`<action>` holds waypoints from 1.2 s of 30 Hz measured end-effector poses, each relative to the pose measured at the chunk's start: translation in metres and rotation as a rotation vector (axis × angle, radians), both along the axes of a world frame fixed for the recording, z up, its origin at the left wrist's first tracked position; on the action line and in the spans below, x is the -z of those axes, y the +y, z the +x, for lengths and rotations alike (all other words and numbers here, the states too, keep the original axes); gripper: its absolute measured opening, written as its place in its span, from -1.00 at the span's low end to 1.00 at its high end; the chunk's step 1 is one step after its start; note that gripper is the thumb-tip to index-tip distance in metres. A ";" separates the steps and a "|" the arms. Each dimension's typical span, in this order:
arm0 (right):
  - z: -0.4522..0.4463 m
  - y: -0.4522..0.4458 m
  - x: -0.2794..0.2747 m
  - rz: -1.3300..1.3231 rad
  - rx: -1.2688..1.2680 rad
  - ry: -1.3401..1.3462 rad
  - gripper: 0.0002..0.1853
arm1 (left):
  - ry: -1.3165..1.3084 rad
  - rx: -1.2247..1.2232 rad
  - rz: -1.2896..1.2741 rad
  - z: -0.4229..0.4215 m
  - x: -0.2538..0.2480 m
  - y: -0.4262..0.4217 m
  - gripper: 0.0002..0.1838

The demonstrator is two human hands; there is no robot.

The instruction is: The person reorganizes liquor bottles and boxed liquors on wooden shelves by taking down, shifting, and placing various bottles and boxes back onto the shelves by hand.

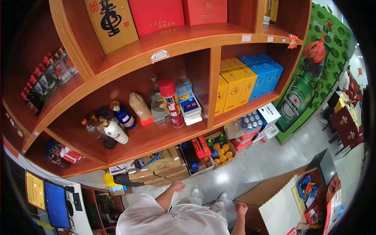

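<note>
My left hand (177,186) hangs low in front of my white shirt (176,221), fingers curled in and nothing visible in them. Cardboard boxes (168,168) under the shelf are nearest to it. On the other side, my right hand (241,208) is down with its fingers loosely closed, and no object shows in it. It is close to the side of a wooden counter (260,194); I cannot tell whether they touch. Above, the shelf holds a red spray can (170,102), a white bottle (114,131), a blue bottle (124,116) and a blue-and-white box (190,106).
Yellow boxes (235,86) and blue boxes (261,76) fill the right compartment. Below are a crate of orange-capped bottles (222,152) and shrink-wrapped cans (250,121). A green beer display (299,96) stands at right, a monitor (56,203) at lower left.
</note>
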State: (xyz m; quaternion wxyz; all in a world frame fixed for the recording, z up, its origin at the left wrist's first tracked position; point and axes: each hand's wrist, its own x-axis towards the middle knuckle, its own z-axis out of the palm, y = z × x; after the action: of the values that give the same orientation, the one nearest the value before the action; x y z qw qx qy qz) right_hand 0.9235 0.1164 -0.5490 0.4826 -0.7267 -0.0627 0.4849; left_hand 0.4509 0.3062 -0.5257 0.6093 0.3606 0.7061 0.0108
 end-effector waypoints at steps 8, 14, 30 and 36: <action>0.029 0.047 0.012 -0.045 -0.281 -0.067 -0.86 | -0.070 -0.416 0.010 0.024 0.008 -0.036 -0.72; 0.103 0.175 0.007 0.137 -0.566 -0.268 -0.76 | 0.065 -0.663 -0.157 0.068 0.002 -0.168 -0.78; 0.012 0.444 -0.333 0.888 -0.965 -0.761 -0.70 | -0.180 -0.818 -0.076 0.125 0.044 -0.097 -0.79; -0.057 0.514 -0.483 1.209 -1.106 -1.172 -0.55 | -0.261 -0.813 0.065 0.151 0.024 0.006 -0.79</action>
State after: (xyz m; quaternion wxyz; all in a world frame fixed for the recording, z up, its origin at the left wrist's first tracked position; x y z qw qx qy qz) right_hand 0.8670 0.6304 -0.0660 0.3706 -0.3525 -0.8542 0.0937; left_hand 0.6021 0.3121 -0.5496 0.6282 0.0677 0.7070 0.3177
